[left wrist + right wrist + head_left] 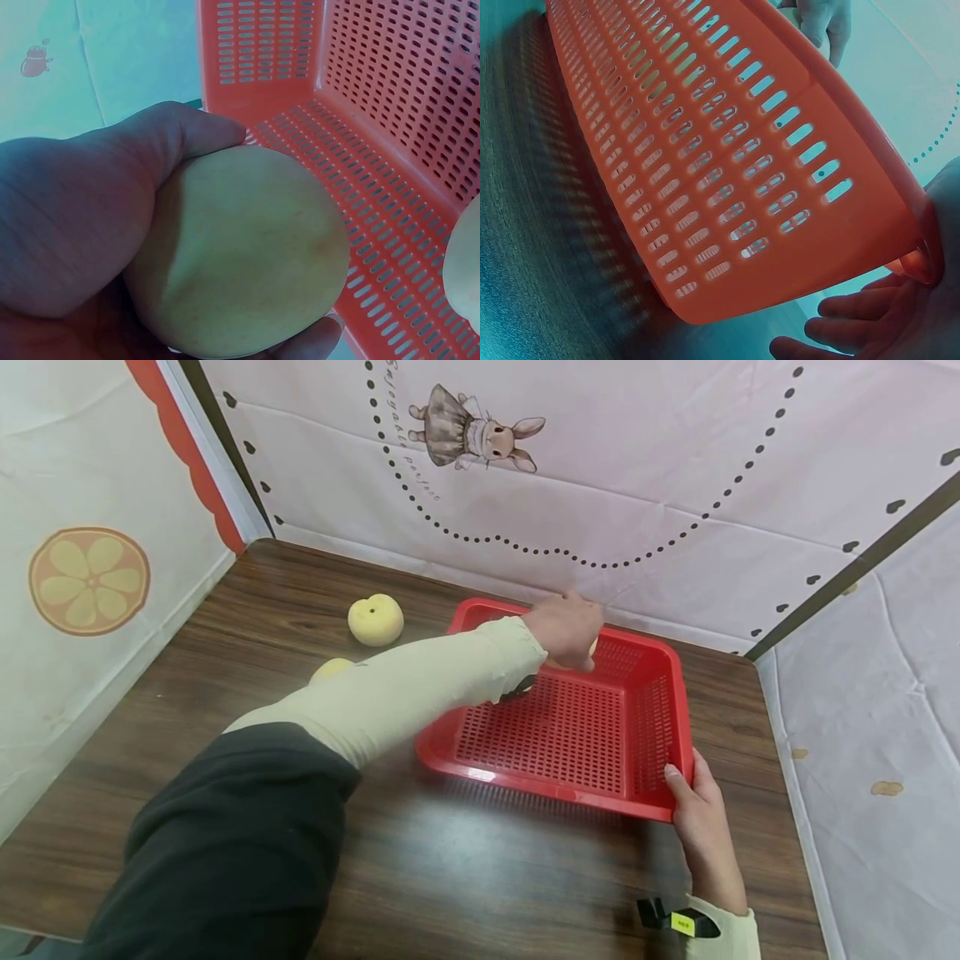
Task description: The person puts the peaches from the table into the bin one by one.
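Note:
A red plastic basket (pixel 551 727) with slotted walls stands on the wooden table. Over its far side, my left hand (pixel 566 628) grips a yellow peach (pixel 244 251), thumb on one side and a fingertip showing on the other. Another pale yellow fruit (pixel 463 262) shows at the edge of the left wrist view, inside the basket. My right hand (pixel 701 818) holds the basket's near right corner, thumb over the rim; its fingers (pixel 855 307) show below the rim in the right wrist view.
One yellow peach (pixel 376 620) lies on the table left of the basket. A second peach (pixel 332 668) is partly hidden behind my left sleeve. White printed cloth (pixel 637 468) walls in the table (pixel 420 893) at the back and both sides.

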Demonstrator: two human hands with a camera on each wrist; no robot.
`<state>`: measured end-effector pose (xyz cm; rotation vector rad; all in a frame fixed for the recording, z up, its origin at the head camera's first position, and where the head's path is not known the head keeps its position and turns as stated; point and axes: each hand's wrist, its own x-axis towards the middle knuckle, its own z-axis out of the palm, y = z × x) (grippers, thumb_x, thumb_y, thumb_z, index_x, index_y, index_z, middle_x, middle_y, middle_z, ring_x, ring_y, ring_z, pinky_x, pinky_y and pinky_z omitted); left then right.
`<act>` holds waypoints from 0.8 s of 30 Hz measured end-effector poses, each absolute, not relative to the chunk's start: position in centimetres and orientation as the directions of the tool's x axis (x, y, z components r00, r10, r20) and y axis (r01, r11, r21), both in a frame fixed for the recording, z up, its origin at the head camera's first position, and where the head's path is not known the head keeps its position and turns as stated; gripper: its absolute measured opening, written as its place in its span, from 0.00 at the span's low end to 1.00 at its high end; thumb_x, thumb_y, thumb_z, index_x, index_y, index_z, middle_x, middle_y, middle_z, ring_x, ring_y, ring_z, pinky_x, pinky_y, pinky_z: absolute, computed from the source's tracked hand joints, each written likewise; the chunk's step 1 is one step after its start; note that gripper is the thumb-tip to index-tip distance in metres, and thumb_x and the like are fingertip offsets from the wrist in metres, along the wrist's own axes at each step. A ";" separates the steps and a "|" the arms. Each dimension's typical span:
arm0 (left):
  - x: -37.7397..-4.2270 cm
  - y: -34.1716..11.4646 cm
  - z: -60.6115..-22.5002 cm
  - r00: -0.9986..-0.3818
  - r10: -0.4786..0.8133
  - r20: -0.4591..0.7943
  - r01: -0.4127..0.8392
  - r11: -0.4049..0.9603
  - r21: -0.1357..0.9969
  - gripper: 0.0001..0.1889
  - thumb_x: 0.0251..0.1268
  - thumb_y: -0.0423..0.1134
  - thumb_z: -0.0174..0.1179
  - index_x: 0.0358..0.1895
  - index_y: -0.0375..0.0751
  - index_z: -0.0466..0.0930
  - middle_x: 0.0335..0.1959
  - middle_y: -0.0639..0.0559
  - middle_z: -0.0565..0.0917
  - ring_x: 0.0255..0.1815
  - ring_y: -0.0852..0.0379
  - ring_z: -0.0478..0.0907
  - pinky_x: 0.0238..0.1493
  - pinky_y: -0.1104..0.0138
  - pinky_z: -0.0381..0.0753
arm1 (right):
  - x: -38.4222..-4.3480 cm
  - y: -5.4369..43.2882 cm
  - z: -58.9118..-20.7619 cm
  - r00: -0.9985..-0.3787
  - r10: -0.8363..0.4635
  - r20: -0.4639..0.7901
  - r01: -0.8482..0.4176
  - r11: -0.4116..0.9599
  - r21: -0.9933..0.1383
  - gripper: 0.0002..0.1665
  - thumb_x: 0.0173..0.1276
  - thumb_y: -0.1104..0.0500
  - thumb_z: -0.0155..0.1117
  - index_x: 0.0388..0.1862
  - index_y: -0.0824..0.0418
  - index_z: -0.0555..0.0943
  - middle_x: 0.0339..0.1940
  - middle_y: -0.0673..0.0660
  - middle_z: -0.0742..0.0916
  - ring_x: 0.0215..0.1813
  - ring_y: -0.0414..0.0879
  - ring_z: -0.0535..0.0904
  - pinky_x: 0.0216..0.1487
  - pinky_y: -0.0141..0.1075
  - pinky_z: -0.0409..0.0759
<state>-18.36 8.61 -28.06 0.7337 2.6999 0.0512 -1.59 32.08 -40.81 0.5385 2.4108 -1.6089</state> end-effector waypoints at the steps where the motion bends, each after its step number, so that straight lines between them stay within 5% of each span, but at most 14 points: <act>1: -18.3 8.7 -28.1 -0.808 0.497 -0.317 0.485 0.866 0.122 0.34 0.69 0.55 0.66 0.70 0.43 0.67 0.61 0.45 0.74 0.55 0.53 0.77 0.54 0.59 0.84 | -1.6 32.1 -40.8 -0.914 0.192 -0.357 0.403 0.343 -0.849 0.37 0.86 0.49 0.45 0.88 0.48 0.48 0.78 0.61 0.73 0.53 0.34 0.84 0.50 0.26 0.85; 24: -18.3 9.5 -29.5 -0.819 0.491 -0.297 0.492 0.867 0.077 0.43 0.69 0.57 0.64 0.80 0.39 0.58 0.67 0.38 0.74 0.62 0.46 0.78 0.57 0.56 0.85 | -1.7 32.2 -40.9 -0.908 0.197 -0.369 0.417 0.343 -0.842 0.37 0.86 0.50 0.45 0.88 0.47 0.47 0.78 0.61 0.72 0.52 0.33 0.83 0.48 0.24 0.84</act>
